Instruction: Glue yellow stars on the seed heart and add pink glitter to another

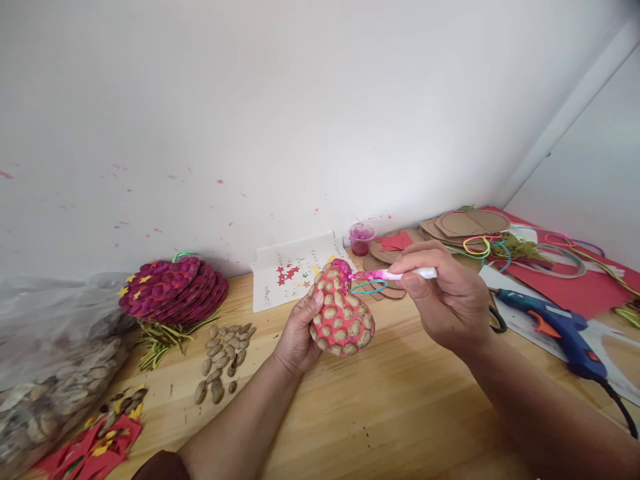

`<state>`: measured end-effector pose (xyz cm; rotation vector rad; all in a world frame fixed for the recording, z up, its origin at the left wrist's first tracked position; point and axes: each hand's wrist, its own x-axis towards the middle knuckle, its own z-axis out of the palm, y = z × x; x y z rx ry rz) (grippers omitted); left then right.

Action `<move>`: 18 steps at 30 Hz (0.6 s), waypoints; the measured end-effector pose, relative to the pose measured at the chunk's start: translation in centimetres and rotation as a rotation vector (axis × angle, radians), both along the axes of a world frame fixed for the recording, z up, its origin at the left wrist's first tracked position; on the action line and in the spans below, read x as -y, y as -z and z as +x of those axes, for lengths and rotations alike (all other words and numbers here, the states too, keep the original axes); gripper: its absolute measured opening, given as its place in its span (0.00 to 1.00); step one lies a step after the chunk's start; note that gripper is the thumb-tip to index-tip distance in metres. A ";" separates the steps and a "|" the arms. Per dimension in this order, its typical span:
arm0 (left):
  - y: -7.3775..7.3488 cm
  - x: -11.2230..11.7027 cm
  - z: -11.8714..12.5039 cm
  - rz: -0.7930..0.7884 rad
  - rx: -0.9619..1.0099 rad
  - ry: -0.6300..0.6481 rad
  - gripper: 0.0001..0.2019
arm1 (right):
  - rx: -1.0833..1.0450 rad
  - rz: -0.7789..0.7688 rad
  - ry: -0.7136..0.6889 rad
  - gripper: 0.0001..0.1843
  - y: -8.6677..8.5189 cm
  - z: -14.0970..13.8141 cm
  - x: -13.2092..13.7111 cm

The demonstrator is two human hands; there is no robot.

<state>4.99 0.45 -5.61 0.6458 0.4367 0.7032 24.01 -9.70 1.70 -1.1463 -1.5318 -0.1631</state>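
The peanut-covered piece is at the frame's centre, above the bench, narrow end up, long axis near upright. The left hand grips its left edge; the right hand pinches a brush that reaches in from the right, nearly level, tip at the magenta-coated upper end. Behind stands a paint cup; loose peanuts lie left, a glue gun far right; nothing stands between brush and piece.

1. The white wall is brightly, diffusely lit.
2. Soft shadows are cast across the wooden tabletop.
3. The clear plastic bag is blurred and stretched near the left edge.
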 end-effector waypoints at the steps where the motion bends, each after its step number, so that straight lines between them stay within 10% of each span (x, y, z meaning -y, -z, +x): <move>1: 0.0 0.0 0.0 -0.007 0.008 -0.009 0.19 | 0.003 -0.002 -0.001 0.07 0.0 0.0 0.0; 18: 0.1 -0.1 0.0 -0.035 0.042 -0.005 0.23 | -0.156 -0.051 0.035 0.08 -0.2 0.2 -0.3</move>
